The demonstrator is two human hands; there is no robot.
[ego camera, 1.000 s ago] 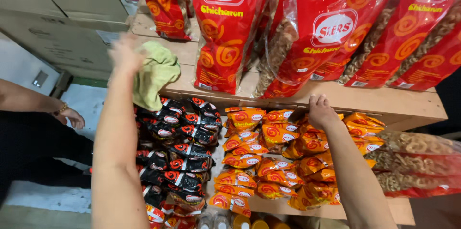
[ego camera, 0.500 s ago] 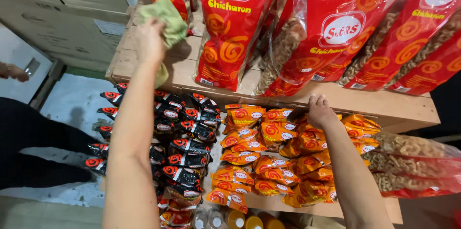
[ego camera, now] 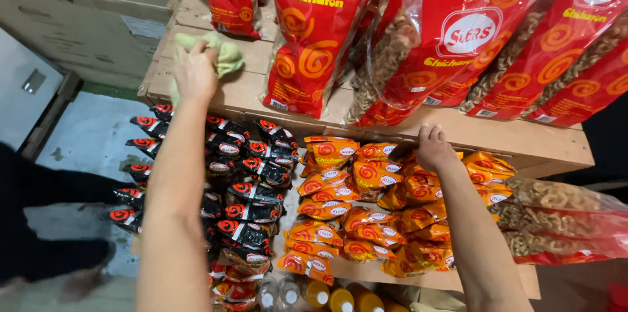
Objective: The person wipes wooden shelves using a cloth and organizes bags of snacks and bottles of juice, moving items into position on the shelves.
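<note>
Left hand: closed on green cloth, pressed to wooden shelf. Right hand: fingers curled over shelf edge, above orange snack packets.

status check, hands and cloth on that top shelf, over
Left hand pressing green cloth onto the wooden shelf. Right hand gripping the shelf's front edge. Big red snack bags stand just right of the cloth.
</note>
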